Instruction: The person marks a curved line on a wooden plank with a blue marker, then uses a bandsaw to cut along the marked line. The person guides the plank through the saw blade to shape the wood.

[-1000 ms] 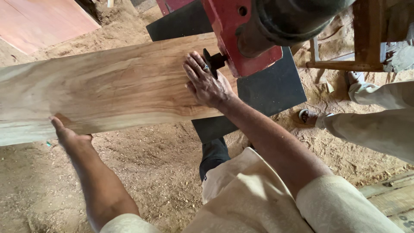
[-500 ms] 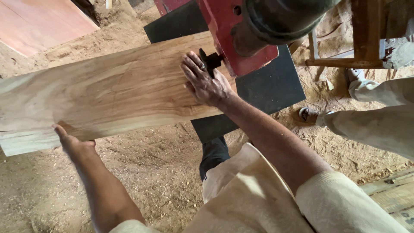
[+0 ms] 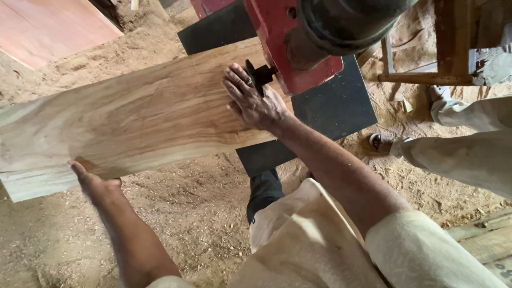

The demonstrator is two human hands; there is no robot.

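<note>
Plank (image 3: 133, 122): one wide board of pale, strongly grained wood, lying flat across the dark saw table (image 3: 336, 106) and reaching far out past it over the sawdust floor (image 3: 202, 213). Its far end sits under the right hand, its near edge rests against the left.

Right hand (image 3: 253, 101) lies palm down on the top face of the plank, fingers spread wide and flat, gripping nothing; a ring shows on one finger. Just beyond its fingertips is one black knob (image 3: 260, 76) on the red machine housing (image 3: 290, 48), with a dark round drum (image 3: 346, 21) above that.

Left hand (image 3: 93, 181) is at the plank's near lower edge, well apart from the right hand along the board. Its fingers press up against the edge and underside; how far they curl beneath cannot be told.

Below the right forearm, one dark trouser leg (image 3: 264, 192) shows beside the table's edge, and cream cloth covers the body and right sleeve.

To the right of the right hand, past the table, a second person's pale trouser legs (image 3: 458, 144) and one sandalled foot (image 3: 380, 142) stand on the sawdust. One reddish board (image 3: 48, 26) lies far beyond the left hand.
</note>
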